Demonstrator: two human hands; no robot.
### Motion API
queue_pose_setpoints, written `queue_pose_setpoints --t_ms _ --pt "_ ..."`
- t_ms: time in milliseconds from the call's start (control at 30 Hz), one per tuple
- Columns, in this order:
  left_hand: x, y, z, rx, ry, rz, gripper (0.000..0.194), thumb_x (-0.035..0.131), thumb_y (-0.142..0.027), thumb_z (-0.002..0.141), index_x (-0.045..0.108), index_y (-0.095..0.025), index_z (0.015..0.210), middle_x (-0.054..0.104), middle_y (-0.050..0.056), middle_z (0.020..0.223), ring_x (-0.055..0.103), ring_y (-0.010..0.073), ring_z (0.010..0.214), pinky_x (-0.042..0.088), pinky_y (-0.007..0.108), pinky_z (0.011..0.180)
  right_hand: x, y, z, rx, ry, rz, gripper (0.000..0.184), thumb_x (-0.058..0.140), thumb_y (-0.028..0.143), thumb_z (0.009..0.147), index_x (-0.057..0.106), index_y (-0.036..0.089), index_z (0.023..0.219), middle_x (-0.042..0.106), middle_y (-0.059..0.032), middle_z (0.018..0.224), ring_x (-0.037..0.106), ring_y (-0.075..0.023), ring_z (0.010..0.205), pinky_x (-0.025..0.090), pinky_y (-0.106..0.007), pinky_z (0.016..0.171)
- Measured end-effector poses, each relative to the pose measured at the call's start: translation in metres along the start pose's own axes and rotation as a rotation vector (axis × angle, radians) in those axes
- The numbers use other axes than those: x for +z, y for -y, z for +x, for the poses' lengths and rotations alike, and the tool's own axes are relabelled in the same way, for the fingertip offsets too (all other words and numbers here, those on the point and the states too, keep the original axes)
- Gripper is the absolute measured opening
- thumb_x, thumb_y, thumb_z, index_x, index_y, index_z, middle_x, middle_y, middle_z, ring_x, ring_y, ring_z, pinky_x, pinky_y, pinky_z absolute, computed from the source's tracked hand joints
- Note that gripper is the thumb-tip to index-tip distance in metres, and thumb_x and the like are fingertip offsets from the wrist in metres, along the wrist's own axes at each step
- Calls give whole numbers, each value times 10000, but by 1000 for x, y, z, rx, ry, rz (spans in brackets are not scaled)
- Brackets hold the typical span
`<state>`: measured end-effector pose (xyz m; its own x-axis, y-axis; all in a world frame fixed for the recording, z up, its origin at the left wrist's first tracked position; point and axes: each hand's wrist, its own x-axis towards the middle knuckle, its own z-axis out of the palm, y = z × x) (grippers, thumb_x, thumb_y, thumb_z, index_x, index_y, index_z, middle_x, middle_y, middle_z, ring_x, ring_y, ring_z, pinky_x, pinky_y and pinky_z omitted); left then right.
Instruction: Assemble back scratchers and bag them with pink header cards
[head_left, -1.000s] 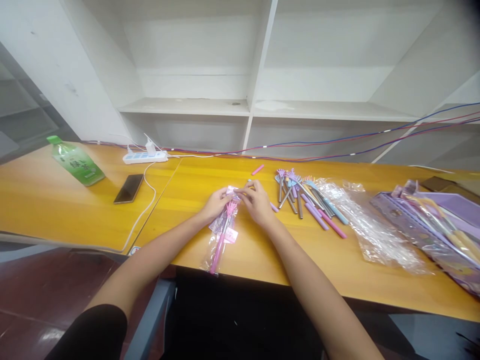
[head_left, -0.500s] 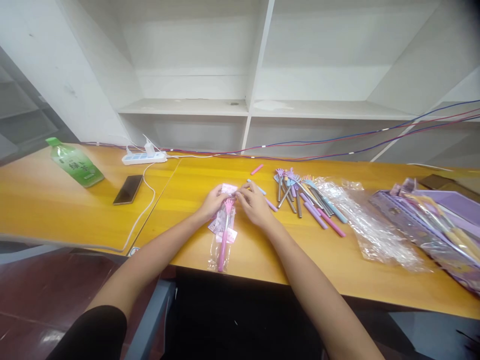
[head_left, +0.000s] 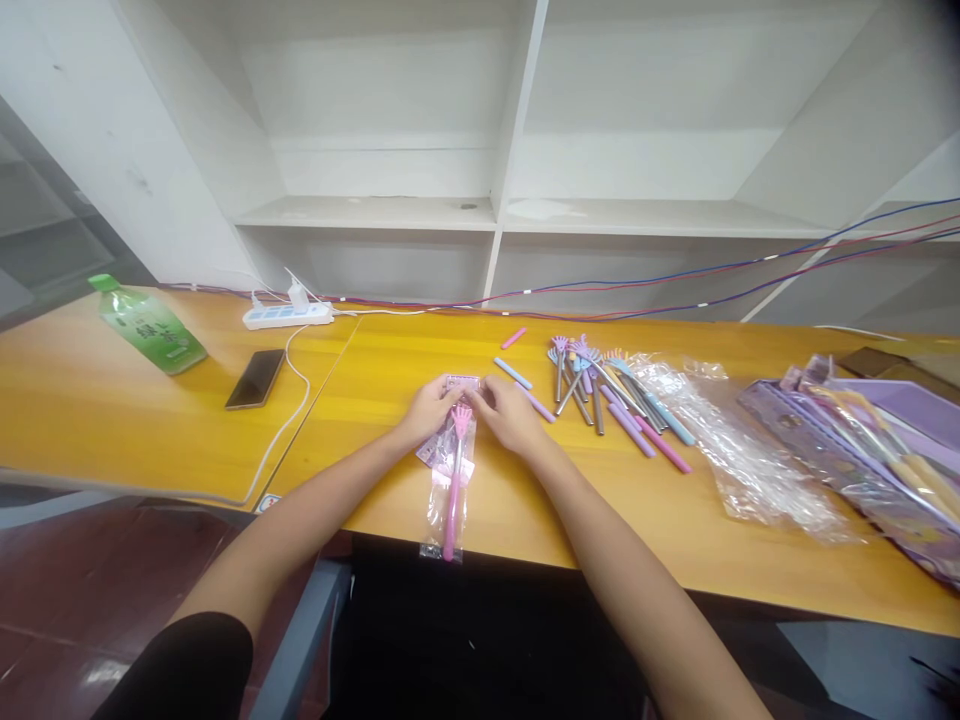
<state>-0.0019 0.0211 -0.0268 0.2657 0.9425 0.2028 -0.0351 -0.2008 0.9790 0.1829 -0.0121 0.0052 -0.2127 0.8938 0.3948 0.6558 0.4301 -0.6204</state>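
A pink back scratcher (head_left: 454, 480) with a hand-shaped head and a metal shaft lies in a clear plastic bag (head_left: 436, 505), its handle end reaching the table's front edge. My left hand (head_left: 433, 408) and my right hand (head_left: 510, 412) both close on the top end of this bag, thumbs inward, one on each side. A printed card (head_left: 463, 383) shows between the fingers. More printed cards (head_left: 431, 449) lie beneath the bag. My fingertips are partly hidden.
Right of my hands lies a pile of back scratchers (head_left: 581, 370) with loose coloured tubes (head_left: 630, 430). Farther right are plastic bags (head_left: 765, 470) and a purple box (head_left: 900, 390). A phone (head_left: 256, 379), green bottle (head_left: 154, 325) and power strip (head_left: 288, 316) stand left.
The bagged back scratcher has slid slightly toward me and to the right. My right hand has lowered a little, and its fingers now lie flatter over the bag's top.
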Motion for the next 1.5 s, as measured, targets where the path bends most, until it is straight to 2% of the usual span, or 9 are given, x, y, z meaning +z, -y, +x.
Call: queue_pose_setpoints --t_ms 333,533,833,1100,1300,1400,1500 --pt "3 -12 -5 6 -31 185 224 665 -396 963 647 -175 933 663 0 841 590 153 789 459 253 739 -1 1 1 -10 14 -62 404 517 471 1048 399 246 734 581 -18 725 487 -175 672 312 -309 636" --pt "5 -19 -8 9 -21 200 144 611 -313 970 618 -175 926 626 -9 828 565 145 763 459 260 751 0 0 1 -12 4 -43 346 499 397 1031 392 245 738 556 -5 716 470 -169 662 296 -310 635" --pt "6 -22 -9 -8 -51 123 72 618 -235 932 654 -174 950 681 17 895 612 174 888 492 269 854 0 0 1 7 8 -4 244 512 271 954 398 243 740 561 2 720 475 -163 665 296 -302 635" --pt "5 -20 -7 12 -33 179 150 515 -142 912 654 -174 958 683 8 921 627 162 891 482 270 884 -1 1 1 15 13 -10 225 502 253 925 377 247 738 538 6 705 459 -164 656 278 -306 626" --pt "5 -23 -8 -8 -29 187 108 548 -119 874 626 -182 913 639 -11 834 581 142 769 450 245 748 -1 0 1 23 21 -1 201 515 230 905 396 243 742 537 11 705 461 -165 655 279 -305 627" --pt "6 -25 -9 -38 -24 145 31 611 -170 874 609 -193 895 603 -27 768 541 127 689 416 233 666 0 -1 1 28 20 -7 200 520 219 898 401 243 739 549 9 707 465 -167 658 279 -305 626" --pt "6 -23 -10 -56 -22 117 76 664 -234 872 599 -197 885 584 -38 735 517 114 641 397 225 623 0 -1 1 29 21 -14 203 518 217 898 397 246 738 550 8 704 465 -169 659 276 -305 625"
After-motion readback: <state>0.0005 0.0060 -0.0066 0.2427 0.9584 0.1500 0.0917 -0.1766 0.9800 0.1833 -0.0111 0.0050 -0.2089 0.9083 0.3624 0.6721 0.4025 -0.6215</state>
